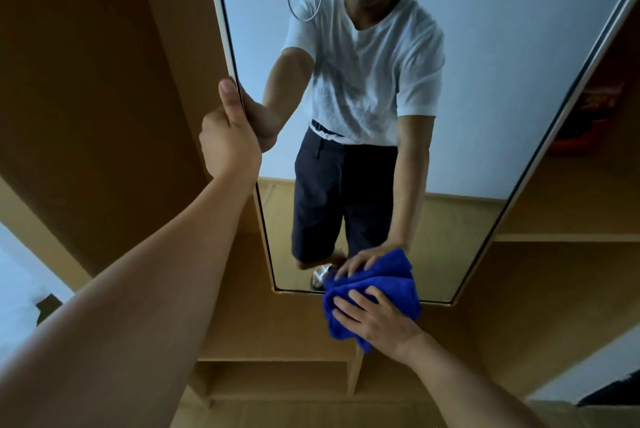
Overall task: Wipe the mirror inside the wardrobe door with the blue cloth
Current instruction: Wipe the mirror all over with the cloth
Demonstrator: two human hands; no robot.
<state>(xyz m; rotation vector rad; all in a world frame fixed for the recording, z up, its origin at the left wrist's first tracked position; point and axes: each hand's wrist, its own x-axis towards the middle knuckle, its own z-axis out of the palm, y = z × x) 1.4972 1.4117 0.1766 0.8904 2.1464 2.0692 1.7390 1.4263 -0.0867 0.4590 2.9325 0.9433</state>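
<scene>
A tall mirror [485, 63] is fixed inside the open wooden wardrobe door [104, 81] and fills the middle of the head view. My left hand [230, 136] grips the door's left edge, thumb up along the frame. My right hand [375, 318] presses a bunched blue cloth [394, 285] against the mirror's bottom edge, fingers spread over the cloth. The glass reflects a person in a white shirt and dark shorts, with both arms and the cloth mirrored.
Wooden wardrobe shelves [568, 237] run to the right of the door and more shelves [277, 379] lie below it. A red item [585, 115] sits on a shelf at the right. Pale wall shows at the far left.
</scene>
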